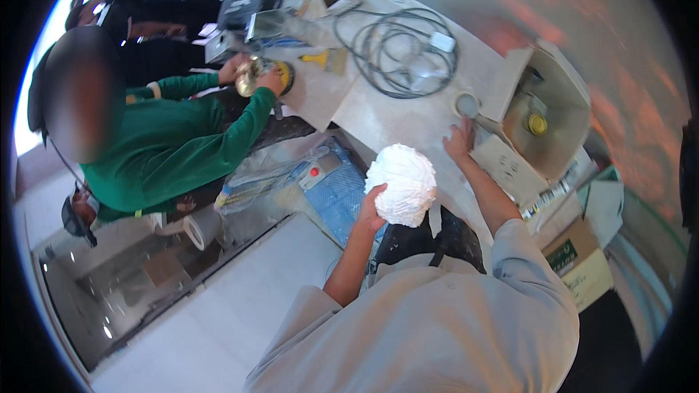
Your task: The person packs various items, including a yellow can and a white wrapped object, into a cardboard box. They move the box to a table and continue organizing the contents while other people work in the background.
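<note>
A round white mass with a rough, putty-like surface (pixel 402 185) is in front of my body. My left hand (pixel 371 207) grips its left edge, with the thumb over the near face and the other fingers hidden behind it. On the table to the right, my right hand (pixel 459 140) reaches forward with its fingers stretched out. Just beyond its fingertips stands a small round container, pale with a grey top (pixel 466 105). Whether the fingertips touch it I cannot tell.
An open cardboard box (pixel 502 87) with a yellow-lidded can (pixel 536 124) stands right of my hand. A coiled cable (pixel 386 91) and a yellow-handled brush (pixel 324 60) lie on the table (pixel 371 113). At left, a person in green (pixel 167 138) handles a gold-coloured can (pixel 251 76).
</note>
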{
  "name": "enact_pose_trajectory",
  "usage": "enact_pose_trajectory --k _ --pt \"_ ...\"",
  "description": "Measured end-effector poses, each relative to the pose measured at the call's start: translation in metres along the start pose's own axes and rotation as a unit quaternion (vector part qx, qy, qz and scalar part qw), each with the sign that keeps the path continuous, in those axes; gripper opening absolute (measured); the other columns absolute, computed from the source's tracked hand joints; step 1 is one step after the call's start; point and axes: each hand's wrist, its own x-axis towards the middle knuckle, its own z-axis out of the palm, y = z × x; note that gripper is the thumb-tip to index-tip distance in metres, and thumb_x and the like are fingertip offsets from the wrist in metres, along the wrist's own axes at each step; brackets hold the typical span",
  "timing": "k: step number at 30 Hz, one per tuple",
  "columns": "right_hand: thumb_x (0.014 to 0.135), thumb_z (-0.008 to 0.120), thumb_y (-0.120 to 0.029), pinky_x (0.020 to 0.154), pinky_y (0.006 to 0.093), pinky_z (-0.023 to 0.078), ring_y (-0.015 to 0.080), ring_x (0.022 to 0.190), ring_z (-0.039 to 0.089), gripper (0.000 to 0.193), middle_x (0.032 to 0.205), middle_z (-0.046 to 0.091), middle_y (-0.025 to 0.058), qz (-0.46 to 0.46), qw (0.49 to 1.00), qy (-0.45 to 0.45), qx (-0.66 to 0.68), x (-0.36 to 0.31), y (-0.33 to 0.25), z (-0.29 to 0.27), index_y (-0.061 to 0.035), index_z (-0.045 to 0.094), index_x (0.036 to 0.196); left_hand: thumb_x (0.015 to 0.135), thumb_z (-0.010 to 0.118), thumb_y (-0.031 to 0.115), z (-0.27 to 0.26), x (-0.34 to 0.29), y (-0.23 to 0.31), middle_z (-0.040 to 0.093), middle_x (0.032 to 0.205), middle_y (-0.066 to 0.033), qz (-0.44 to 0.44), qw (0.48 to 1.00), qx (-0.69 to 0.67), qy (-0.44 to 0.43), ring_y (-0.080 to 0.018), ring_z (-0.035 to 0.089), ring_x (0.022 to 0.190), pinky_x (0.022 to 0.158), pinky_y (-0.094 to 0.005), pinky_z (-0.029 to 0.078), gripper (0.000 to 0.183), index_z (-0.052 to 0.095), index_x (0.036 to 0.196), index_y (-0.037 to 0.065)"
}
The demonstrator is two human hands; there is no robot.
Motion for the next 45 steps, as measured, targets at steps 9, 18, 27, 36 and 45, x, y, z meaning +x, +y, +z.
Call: enact_pose_trajectory --k 9,18,27,36,45 --pt "0.073 0.066 -0.029 0.108 0.0502 0.022 0.0311 0.128 0.033 0.043 0.139 0.037 0.0144 0.013 0.971 -0.174 -0.161 0.040 -0.009 -0.015 -0.0010 0.065 0.105 0.083 0.061 0.017 0.019 0.008 0.026 0.050 0.130 -0.0179 0.011 0.999 -0.033 -0.038 -0.0328 0.050 0.118 0.102 -0.0448 0.040 0.059 0.038 0.134 0.000" --pt "0.071 0.069 -0.027 0.108 0.0478 0.026 0.0377 0.128 0.032 0.052 0.142 0.033 0.0190 -0.161 0.979 -0.123 -0.009 -0.028 0.012 0.020 -0.0032 0.060 0.116 0.083 0.060 0.020 0.057 0.091 0.041 0.052 0.128 -0.0171 -0.040 0.997 0.030 -0.066 -0.0321 0.052 0.116 0.101 -0.0462 0.040 0.056 0.041 0.131 -0.001" --pt "0.074 0.067 -0.021 0.104 0.0466 0.033 0.0376 0.127 0.035 0.038 0.140 0.034 0.0231 -0.075 0.987 -0.137 0.032 -0.162 0.054 -0.041 -0.0051 0.062 0.108 0.076 0.069 0.012 0.070 0.187 -0.006 0.057 0.119 -0.0127 0.055 0.983 0.170 -0.050 -0.0259 0.056 0.109 0.094 -0.0384 0.045 0.055 0.047 0.125 -0.001" --pt "0.076 0.069 -0.021 0.095 0.0401 0.042 0.0340 0.110 0.053 0.032 0.112 0.058 0.0198 0.020 0.984 -0.159 0.080 -0.234 0.138 -0.045 -0.0034 0.063 0.102 0.069 0.074 0.006 0.009 0.261 -0.040 0.059 0.113 -0.0105 0.260 0.895 0.328 0.152 -0.0217 0.057 0.103 0.089 -0.0353 0.046 0.059 0.050 0.122 0.000" --pt "0.081 0.067 -0.024 0.081 0.0354 0.049 0.0272 0.091 0.063 0.033 0.100 0.065 0.0168 0.092 0.971 -0.164 0.149 -0.237 0.172 -0.042 -0.0015 0.063 0.105 0.070 0.075 0.011 0.021 0.221 -0.031 0.057 0.117 -0.0113 0.134 0.968 0.208 0.029 -0.0233 0.056 0.107 0.091 -0.0360 0.045 0.064 0.045 0.126 0.001"
